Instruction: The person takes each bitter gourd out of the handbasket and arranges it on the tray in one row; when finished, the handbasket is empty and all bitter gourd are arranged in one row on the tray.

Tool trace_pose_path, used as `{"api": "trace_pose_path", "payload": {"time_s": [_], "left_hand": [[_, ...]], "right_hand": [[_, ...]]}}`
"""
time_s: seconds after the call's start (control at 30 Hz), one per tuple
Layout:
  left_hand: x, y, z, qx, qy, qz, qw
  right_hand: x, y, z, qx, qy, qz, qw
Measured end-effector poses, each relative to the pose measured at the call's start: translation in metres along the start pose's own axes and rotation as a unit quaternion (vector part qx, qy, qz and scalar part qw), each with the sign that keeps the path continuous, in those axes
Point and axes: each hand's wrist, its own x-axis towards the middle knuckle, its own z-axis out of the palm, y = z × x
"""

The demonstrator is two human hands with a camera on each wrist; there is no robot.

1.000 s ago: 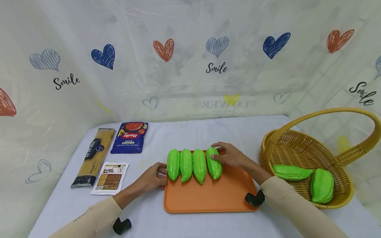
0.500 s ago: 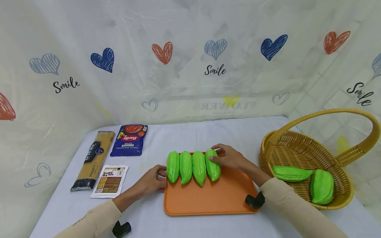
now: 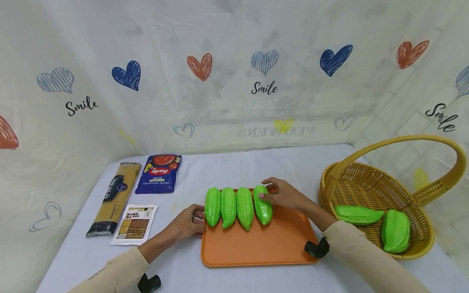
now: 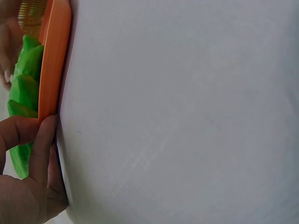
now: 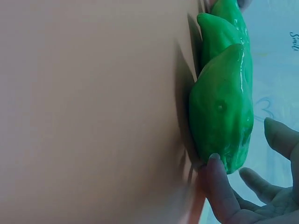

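Note:
Several shiny green ridged vegetables, elongated with pointed tips, lie side by side along the far-left part of an orange tray [image 3: 256,248]. The left hand [image 3: 188,223] pinches the tray's left rim beside the leftmost vegetable [image 3: 212,206]. In the left wrist view, the fingers [image 4: 44,144] meet at the rim's corner. At the rightmost vegetable [image 3: 262,205] is the right hand [image 3: 283,193], its thumb touching that vegetable's far end. The right wrist view shows the other fingers [image 5: 280,137] spread apart from the vegetable [image 5: 222,109].
A wicker basket [image 3: 377,175] with a tall handle stands at the right, holding two more green vegetables [image 3: 395,232]. On the left lie a spaghetti pack [image 3: 117,197], a blue Barilla pouch [image 3: 159,175] and a white-and-brown sachet [image 3: 135,224]. A printed curtain [image 3: 234,101] hangs behind.
The head view has tilted slightly, so everything sits a little lower in it. Both hands and the row of vegetables keep nearly the same places.

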Motion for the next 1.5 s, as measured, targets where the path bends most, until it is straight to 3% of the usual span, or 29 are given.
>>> {"api": "trace_pose_path", "payload": {"time_s": [0.37, 0.67, 0.9, 1.13, 1.5], "left_hand": [[0.0, -0.001, 0.0, 0.004, -0.001, 0.005, 1.0], [0.0, 0.001, -0.001, 0.011, -0.001, 0.009, 0.9999], [-0.003, -0.001, 0.0, 0.004, -0.003, 0.007, 1.0], [-0.003, 0.0, 0.0, 0.002, -0.006, 0.017, 0.9998], [-0.003, -0.001, 0.001, 0.001, -0.006, 0.015, 0.9999]], "right_hand": [[-0.015, -0.005, -0.01, -0.004, -0.003, -0.019, 0.9998], [-0.037, -0.019, -0.032, -0.025, -0.036, -0.076, 0.9962], [-0.061, -0.022, -0.046, -0.05, -0.084, -0.106, 0.9895], [-0.082, -0.021, -0.065, -0.044, -0.109, -0.103, 0.9877], [-0.119, -0.011, -0.103, -0.034, -0.182, -0.124, 0.9749]]}}
